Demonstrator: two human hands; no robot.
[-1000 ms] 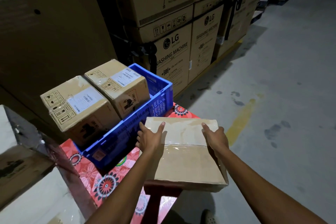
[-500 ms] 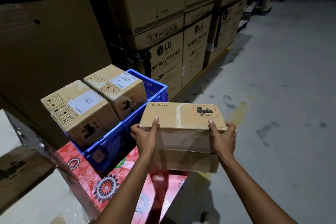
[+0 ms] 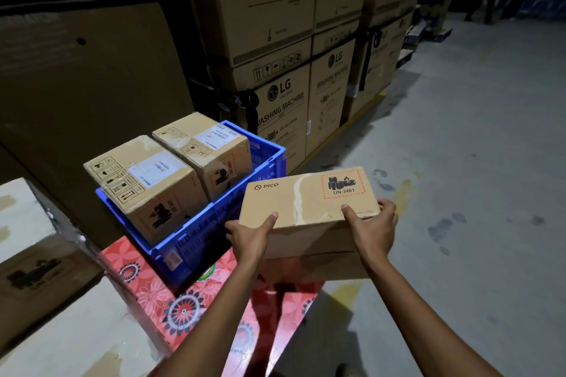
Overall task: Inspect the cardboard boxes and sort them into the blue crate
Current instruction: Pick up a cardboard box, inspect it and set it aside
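Our left hand (image 3: 248,236) and right hand (image 3: 372,223) grip the Pico box (image 3: 306,199) by its ends, thumbs on top. We judge this tilts the printed face up for reading. The box hangs in the air. The blue crate (image 3: 196,232) sits at its 10 o'clock, with two labelled boxes (image 3: 144,180) packed against its 9 o'clock side, leaving room for this one.

Held box (image 3: 306,202): matt brown cardbd w/ scuffed pale strip on top. Crate (image 3: 196,236): blue ribbed plastic. Floor (image 3: 474,162): rough, stained concrete.
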